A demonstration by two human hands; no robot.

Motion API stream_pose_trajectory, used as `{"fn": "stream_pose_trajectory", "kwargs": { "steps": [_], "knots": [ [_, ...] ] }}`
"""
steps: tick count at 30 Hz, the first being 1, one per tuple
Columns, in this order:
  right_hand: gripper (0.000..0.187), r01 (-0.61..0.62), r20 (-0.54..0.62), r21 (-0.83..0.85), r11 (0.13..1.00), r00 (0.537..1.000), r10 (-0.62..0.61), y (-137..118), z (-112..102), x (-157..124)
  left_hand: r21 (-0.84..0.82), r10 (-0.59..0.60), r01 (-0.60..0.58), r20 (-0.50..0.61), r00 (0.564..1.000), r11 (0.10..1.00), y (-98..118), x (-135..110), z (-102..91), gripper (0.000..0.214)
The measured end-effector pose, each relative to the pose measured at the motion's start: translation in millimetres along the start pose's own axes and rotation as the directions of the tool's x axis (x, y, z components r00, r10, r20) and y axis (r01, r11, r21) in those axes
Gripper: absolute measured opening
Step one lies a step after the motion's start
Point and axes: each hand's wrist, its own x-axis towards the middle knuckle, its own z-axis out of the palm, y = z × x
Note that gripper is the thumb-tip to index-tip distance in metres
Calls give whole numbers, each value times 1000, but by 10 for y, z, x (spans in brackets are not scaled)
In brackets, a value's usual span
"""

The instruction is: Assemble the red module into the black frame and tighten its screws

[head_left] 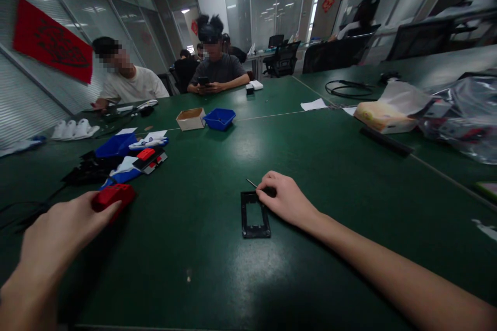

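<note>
On the left, my left hand point(64, 230) is closed around a red block-like object point(116, 197), fingers over its near end. My right hand point(289, 199) is closed, and a thin metal shaft point(251, 183) pokes out from its fingertips toward the upper left. It looks like a slim screwdriver, with most of it hidden in the hand. Just left of and below those fingers, a black rectangular frame point(255, 231) with an open middle lies flat on the green table point(217, 258). The fingers are at its upper right edge; whether they touch it, I cannot tell.
Beyond my left hand lie a blue bin point(116, 145), gloves point(149, 142) and a red-and-black device point(149, 159). Farther back are a cardboard box point(191, 120) and a blue tray point(219, 120). A tissue pack point(382, 116) and plastic bags point(462, 119) sit right. Two people sit opposite.
</note>
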Motion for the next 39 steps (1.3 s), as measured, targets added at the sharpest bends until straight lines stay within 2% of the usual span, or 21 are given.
{"fn": "stream_pose_trajectory", "kwargs": {
  "steps": [2, 4, 7, 10, 13, 15, 17, 18, 19, 20, 22, 24, 26, 28, 30, 32, 36, 39],
  "knots": [
    [16, 15, -17, 32, 999, 1000, -14, -8, -29, -8, 19, 64, -63, -61, 996, 998, 268, -113, -89, 61],
    [15, 21, -44, 65, 998, 999, -19, -9, -68, -19, 6, 194, -195, -122, 973, 981, 569, -204, -92, 52],
    [18, -12, -111, 121, 993, 994, 25, 34, -147, -26, -166, 410, -424, -115, 905, 890, 1060, -335, 14, 46],
    [25, -53, -202, 195, 979, 975, 93, 117, -237, -5, -350, 590, -582, -95, 801, 734, 1527, -465, 137, 45],
    [31, -60, -301, 243, 968, 944, 134, 149, -326, 14, -438, 677, -655, -131, 724, 616, 1873, -562, 219, 59],
    [33, -52, -366, 244, 968, 920, 142, 103, -379, -3, -518, 712, -661, -134, 689, 542, 2015, -604, 268, 72],
    [27, -1, -433, 180, 984, 898, 80, 9, -416, -51, -642, 731, -619, -131, 669, 452, 2094, -637, 335, 81],
    [21, 60, -462, 110, 992, 887, -2, -45, -425, -84, -717, 735, -569, -118, 667, 402, 2114, -651, 377, 84],
    [17, 164, -477, -11, 986, 866, -149, -97, -426, -120, -792, 739, -499, -93, 668, 352, 2125, -663, 423, 85],
    [16, 279, -459, -135, 951, 833, -310, -142, -421, -157, -859, 740, -410, -55, 670, 307, 2126, -672, 467, 86],
    [24, 483, -342, -333, 810, 738, -581, -201, -397, -220, -946, 740, -223, 27, 673, 237, 2110, -680, 543, 92],
    [30, 623, -198, -389, 679, 663, -722, -216, -368, -263, -974, 739, -119, 63, 671, 191, 2080, -671, 584, 99],
    [31, 711, -91, -375, 595, 610, -787, -205, -350, -284, -984, 750, -100, 47, 660, 149, 2047, -649, 594, 107],
    [32, 757, -34, -366, 541, 570, -821, -189, -351, -289, -988, 777, -109, 19, 629, 113, 2018, -625, 587, 113],
    [31, 776, 2, -380, 503, 544, -839, -180, -369, -282, -988, 797, -126, -1, 604, 94, 1996, -609, 581, 118],
    [26, 786, 30, -392, 477, 530, -847, -176, -396, -263, -983, 800, -151, -8, 599, 103, 1982, -605, 581, 121],
    [24, 777, 83, -411, 477, 552, -829, -143, -433, -202, -979, 791, -152, 16, 612, 138, 1969, -619, 586, 122],
    [23, 760, 98, -423, 493, 579, -809, -100, -430, -174, -974, 765, -181, -13, 644, 136, 1975, -629, 589, 120]
  ]
}}
